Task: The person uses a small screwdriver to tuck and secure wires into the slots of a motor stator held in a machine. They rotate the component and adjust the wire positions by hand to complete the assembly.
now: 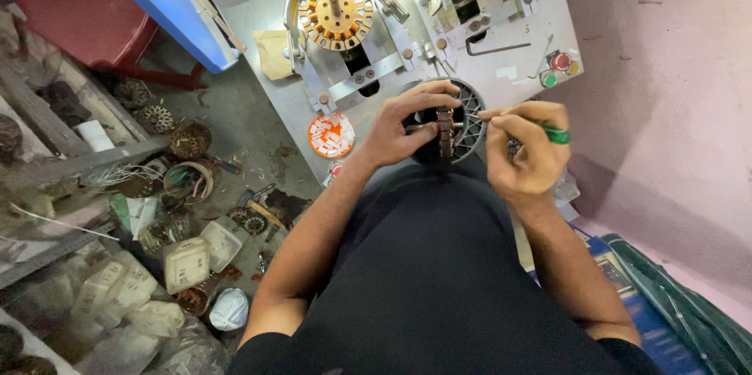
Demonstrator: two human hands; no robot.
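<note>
My left hand (405, 126) grips a round dark metal stator core (448, 130), held on edge above a grey slotted round holder (472, 112). My right hand (526, 152) is closed around a green-handled tool (557, 134), and its fingertips hold a thin piece right at the core's rim. Both hands meet over the front edge of a grey metal machine table (517, 69). Behind them stands a winding fixture with an orange and brass slotted disc (337, 10).
An orange lid of small white pieces (330, 134) lies at the table's left edge. A hex key (493, 47) and red and green buttons (560, 68) lie right. Stators, coils and plastic boxes (186, 264) litter the floor left. A pink wall (674, 108) stands right.
</note>
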